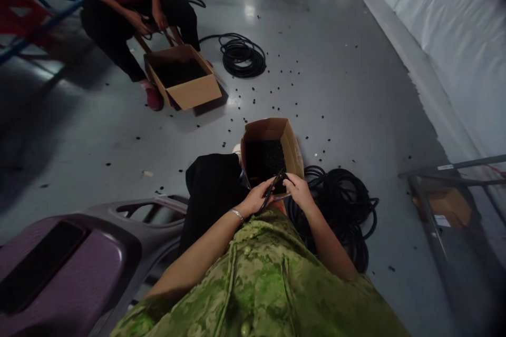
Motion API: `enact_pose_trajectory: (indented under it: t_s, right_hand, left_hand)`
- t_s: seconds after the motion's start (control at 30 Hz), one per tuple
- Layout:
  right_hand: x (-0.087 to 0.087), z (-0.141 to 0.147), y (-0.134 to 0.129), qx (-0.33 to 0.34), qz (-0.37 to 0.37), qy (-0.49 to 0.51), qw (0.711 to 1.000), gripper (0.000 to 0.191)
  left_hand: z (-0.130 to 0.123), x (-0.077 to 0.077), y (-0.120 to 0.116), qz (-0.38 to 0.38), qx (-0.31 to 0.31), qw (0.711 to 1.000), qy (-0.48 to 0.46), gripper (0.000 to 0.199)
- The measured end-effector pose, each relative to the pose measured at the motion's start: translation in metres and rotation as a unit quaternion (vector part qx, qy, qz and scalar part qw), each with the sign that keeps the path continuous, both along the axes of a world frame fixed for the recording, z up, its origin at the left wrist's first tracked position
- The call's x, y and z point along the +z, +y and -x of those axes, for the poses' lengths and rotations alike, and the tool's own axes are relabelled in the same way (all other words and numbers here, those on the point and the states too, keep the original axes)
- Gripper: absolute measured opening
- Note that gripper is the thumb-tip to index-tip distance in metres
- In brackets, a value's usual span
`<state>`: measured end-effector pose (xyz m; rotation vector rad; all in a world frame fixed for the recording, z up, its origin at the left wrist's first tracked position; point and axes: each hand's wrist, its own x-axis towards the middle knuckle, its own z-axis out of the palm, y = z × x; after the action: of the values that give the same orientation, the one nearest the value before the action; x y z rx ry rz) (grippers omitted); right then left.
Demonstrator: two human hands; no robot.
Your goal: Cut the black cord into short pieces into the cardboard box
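Observation:
My left hand (256, 197) is closed around a slim black length (270, 192), perhaps a piece of hose, that slants up towards the box. Close beside it, my right hand (298, 189) has its fingers pinched at the upper end of this dark length; what exactly they grip is too small and dark to make out. Both hands are above the near edge of an open cardboard box (293, 150). Many small black pieces (272, 152) lie inside that box. Coils of black hose (346, 195) are on the floor to the right of my right hand.
Opposite sits a person (138, 21) with both hands over another cardboard box (197, 93). Another hose coil (243, 55) and scattered black bits lie on the floor. A purple chair (90, 268) bearing a dark phone (39, 263) is left; a metal rack (454, 168) is right.

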<state>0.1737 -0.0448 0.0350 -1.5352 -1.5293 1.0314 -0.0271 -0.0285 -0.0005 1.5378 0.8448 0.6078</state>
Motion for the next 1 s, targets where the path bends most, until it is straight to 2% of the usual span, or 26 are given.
enact_pose_trajectory:
  t_s: [0.23, 0.6, 0.77, 1.0]
  right_hand:
    - [0.011, -0.002, -0.002, 0.048, -0.012, -0.003, 0.999, 0.023]
    - [0.005, -0.003, -0.003, 0.086, -0.063, -0.046, 0.993, 0.025]
    - [0.009, -0.007, -0.002, 0.109, -0.054, -0.061, 0.991, 0.025]
    - [0.007, -0.009, -0.001, 0.123, -0.004, -0.065, 0.990, 0.025]
  left_hand:
    - [0.001, 0.000, 0.000, -0.039, -0.027, 0.999, 0.016, 0.079]
    - [0.001, 0.000, 0.001, -0.056, -0.051, 0.996, 0.052, 0.078]
    - [0.002, 0.007, 0.001, -0.061, -0.060, 0.995, 0.047, 0.077]
    - [0.002, 0.013, 0.001, -0.070, -0.066, 0.993, 0.067, 0.075]
